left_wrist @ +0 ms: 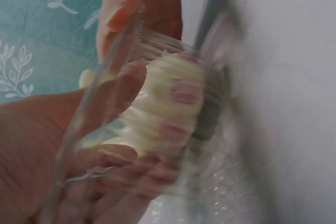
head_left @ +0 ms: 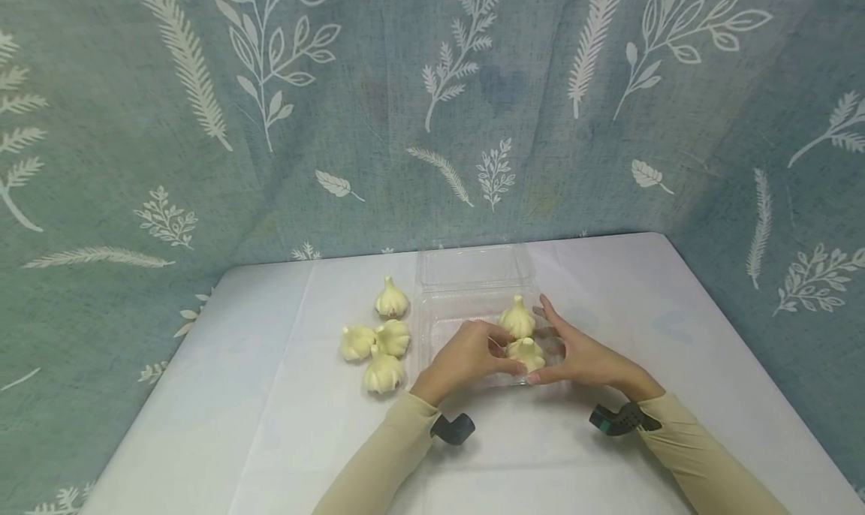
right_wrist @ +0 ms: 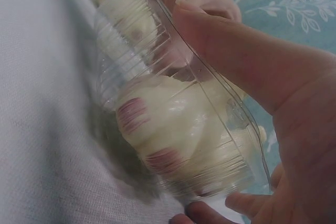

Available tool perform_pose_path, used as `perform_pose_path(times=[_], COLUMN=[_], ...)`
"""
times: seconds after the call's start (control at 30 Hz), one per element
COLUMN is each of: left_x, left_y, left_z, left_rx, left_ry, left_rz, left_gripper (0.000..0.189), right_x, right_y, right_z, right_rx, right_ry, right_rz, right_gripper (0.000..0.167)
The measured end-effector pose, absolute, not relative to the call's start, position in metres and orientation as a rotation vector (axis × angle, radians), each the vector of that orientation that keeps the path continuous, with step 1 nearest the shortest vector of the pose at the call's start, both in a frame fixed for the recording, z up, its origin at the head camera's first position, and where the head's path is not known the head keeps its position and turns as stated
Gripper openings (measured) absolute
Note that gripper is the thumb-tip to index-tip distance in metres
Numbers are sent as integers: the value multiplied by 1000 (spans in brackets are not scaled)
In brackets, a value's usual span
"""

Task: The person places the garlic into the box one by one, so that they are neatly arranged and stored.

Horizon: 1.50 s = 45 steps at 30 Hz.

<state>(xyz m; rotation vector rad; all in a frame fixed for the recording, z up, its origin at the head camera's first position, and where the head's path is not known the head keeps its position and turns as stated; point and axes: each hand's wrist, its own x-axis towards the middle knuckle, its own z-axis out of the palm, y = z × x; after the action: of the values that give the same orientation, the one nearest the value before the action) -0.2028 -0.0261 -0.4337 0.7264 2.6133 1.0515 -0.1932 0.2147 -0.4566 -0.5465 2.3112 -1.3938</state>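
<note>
Clearly visible, head view: a container [head_left: 439, 335] of clear plastic lies open just right of the frame's middle, its lid [head_left: 476, 266] laid back toward the top.
Garlic inside: two pale bulbs at the container's right side, an upper bulb [head_left: 517, 320] just above a lower bulb [head_left: 525, 356].
Left hand [head_left: 466, 353]: thumb and fingers curled inward, slightly apart, pinching the lower bulb from its left.
Right hand [head_left: 584, 357]: fingers spread wide and fairly straight, touching the container's right side, thumb at its lower edge.
Garlic outside: four loose bulbs [head_left: 392, 338] left of the container.
Surroundings: white table covering [head_left: 284, 425] below, leaf-patterned cloth [head_left: 378, 124] across the upper frame.
Left wrist view: purple-marked bulbs at centre, behind blurred plastic; the left hand enters from the left edge, the right from the top.
Right wrist view: bulbs at centre behind ribbed plastic; the thumb crosses the rim from the right, fingertips at the bottom; how firmly they press, I cannot tell.
</note>
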Motion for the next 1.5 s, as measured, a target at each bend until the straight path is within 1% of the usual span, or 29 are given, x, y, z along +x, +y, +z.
perform_pose_path(times=[0.07, 0.2, 0.47, 0.8, 0.9, 1.03, 1.13, 1.5], left_x=[-202, -199, -195, -186, -184, -181, -177, -170], left_y=[-29, -36, -56, -84, -93, -107, -118, -163], left_z=[-429, -421, -404, -377, -370, -362, -355, -334], left_rx=[705, 703, 664, 656, 689, 764, 772, 739], left_ry=[2639, 2647, 2672, 2773, 2785, 2798, 2814, 2850], left_rz=[1048, 1102, 1230, 1384, 1458, 1552, 1607, 1793], left_gripper=[43, 43, 55, 49, 48, 42, 39, 39], right_x=[-194, -194, -195, -194, -193, -193, -193, -193], right_y=[215, 215, 214, 213, 213, 213, 213, 213], right_z=[-457, -456, -455, -455, -455, -455, -456, -457], right_rx=[-550, -556, -552, -555, -568, -577, -574, -581], right_ry=[2311, 2314, 2306, 2309, 2321, 2315, 2308, 2283], right_rz=[-1400, -1412, -1428, -1419, -1406, -1407, -1408, -1429], right_gripper=[141, 141, 141, 141, 141, 141, 141, 141])
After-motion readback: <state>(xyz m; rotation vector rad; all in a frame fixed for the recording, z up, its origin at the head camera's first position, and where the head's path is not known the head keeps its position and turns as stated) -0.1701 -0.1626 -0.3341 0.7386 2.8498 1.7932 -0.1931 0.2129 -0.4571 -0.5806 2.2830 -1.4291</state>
